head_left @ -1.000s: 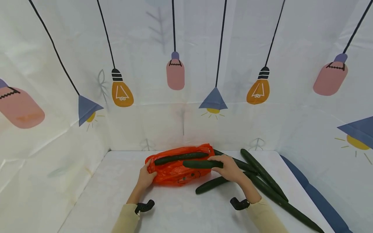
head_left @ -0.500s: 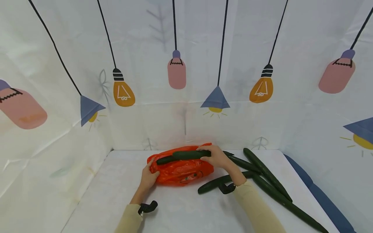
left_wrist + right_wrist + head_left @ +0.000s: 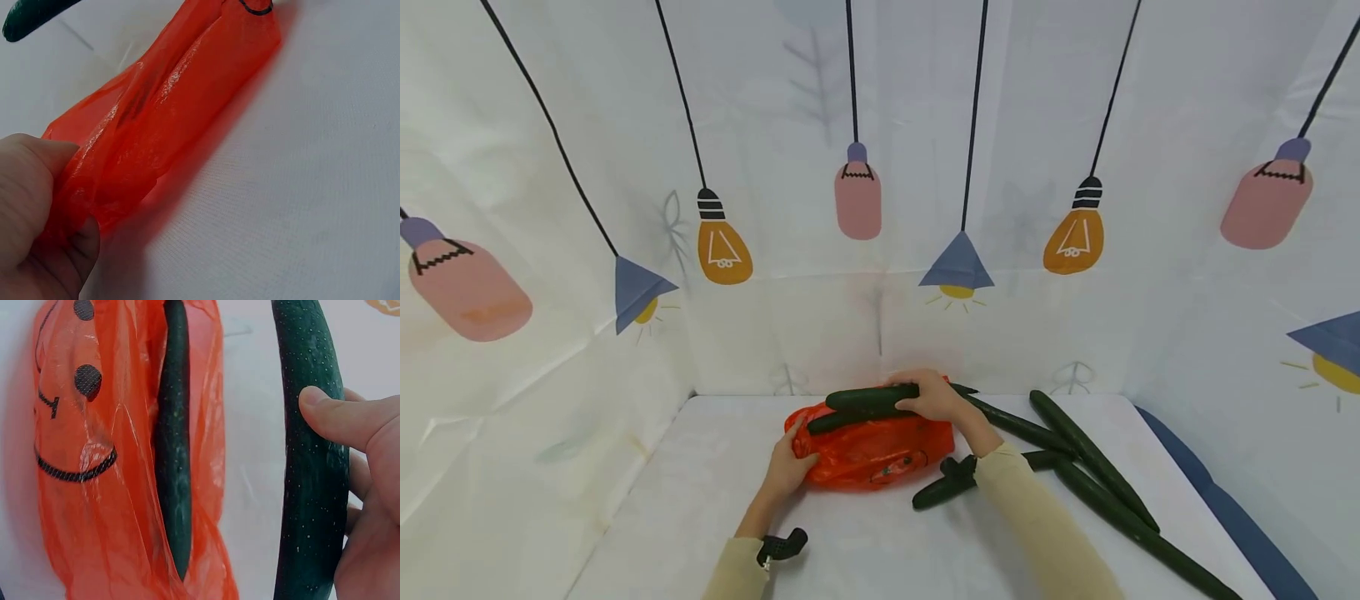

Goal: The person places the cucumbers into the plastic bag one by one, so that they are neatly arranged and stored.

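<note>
While left fingers (image 3: 50,151) pinch the red bag (image 3: 857,457), right fingers (image 3: 359,476) clamp a cucumber (image 3: 314,494).

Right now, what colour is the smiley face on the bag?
The smiley face is black; it shows best in the right wrist view.

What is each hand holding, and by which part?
The right hand grips a cucumber partway along its length, not at an end; the left hand pinches the red bag by its left end.
</note>
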A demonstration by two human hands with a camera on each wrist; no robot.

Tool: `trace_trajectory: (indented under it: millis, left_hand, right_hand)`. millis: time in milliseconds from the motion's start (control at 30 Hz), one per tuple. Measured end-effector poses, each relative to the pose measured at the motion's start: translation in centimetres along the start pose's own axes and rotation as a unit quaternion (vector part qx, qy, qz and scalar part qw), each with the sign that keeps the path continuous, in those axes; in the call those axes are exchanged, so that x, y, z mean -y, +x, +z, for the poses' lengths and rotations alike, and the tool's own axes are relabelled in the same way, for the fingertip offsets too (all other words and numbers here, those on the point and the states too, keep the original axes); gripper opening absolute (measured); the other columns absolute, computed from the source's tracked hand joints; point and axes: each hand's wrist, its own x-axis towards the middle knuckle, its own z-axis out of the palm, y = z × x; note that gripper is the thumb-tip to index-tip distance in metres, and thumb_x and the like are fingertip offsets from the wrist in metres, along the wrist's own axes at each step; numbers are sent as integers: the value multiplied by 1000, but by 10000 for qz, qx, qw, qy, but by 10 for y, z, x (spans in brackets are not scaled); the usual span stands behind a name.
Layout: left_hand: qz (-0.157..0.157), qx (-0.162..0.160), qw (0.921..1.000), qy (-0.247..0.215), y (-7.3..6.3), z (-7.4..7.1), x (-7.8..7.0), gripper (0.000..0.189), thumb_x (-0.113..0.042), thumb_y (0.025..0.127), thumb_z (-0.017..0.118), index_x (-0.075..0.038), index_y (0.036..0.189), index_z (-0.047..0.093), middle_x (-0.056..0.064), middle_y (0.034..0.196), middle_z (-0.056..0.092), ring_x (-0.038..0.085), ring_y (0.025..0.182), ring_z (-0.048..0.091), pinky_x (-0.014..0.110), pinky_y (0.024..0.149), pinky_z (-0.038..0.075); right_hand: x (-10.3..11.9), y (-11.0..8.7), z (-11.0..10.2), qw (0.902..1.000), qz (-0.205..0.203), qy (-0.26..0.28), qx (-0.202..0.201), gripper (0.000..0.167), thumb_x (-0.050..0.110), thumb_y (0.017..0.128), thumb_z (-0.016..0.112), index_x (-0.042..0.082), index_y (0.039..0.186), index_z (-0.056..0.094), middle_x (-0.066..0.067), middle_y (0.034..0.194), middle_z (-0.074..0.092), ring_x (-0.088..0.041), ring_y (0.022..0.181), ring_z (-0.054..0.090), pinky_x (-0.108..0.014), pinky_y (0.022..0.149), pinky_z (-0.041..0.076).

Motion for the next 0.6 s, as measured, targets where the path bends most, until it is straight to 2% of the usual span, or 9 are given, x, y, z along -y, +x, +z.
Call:
trace_trajectory:
  millis: [133,233,400,600]
  left_hand:
    - [88,-102,9999,-19,-1,0,2,76,4,81,70,-4,149,37,29,138,47,45,127,43,57,103,36]
    - [243,-194,9995,-32,-1,2,3,73,6,80,71,-5,146,43,27,137,49,44,126,45,56,102,37]
    - [314,-192,9993,-111,-2,5,3,64,7,80,70,-6,140,53,23,137,51,42,128,44,57,101,38]
    - [85,-127,9998,-147,-3,7,1,64,3,82,71,-4,142,49,21,141,47,43,133,37,60,105,32]
  right_hand:
    - [0,8,7,9999,-56,80,115,35,6,88,71,16,121,68,-1,124,64,-22,117,56,-43,99,45]
    - [-3,14,12,9997,88,90,223,33,9,88,72,16,120,68,-1,119,65,-22,112,57,-43,97,46]
    - [-8,25,18,9982,355,203,448,32,12,86,74,16,117,68,0,116,66,-20,109,58,-40,96,46]
    - [-16,30,23,9958,451,437,669,31,6,84,76,10,114,70,-2,114,66,-24,111,59,-41,96,47]
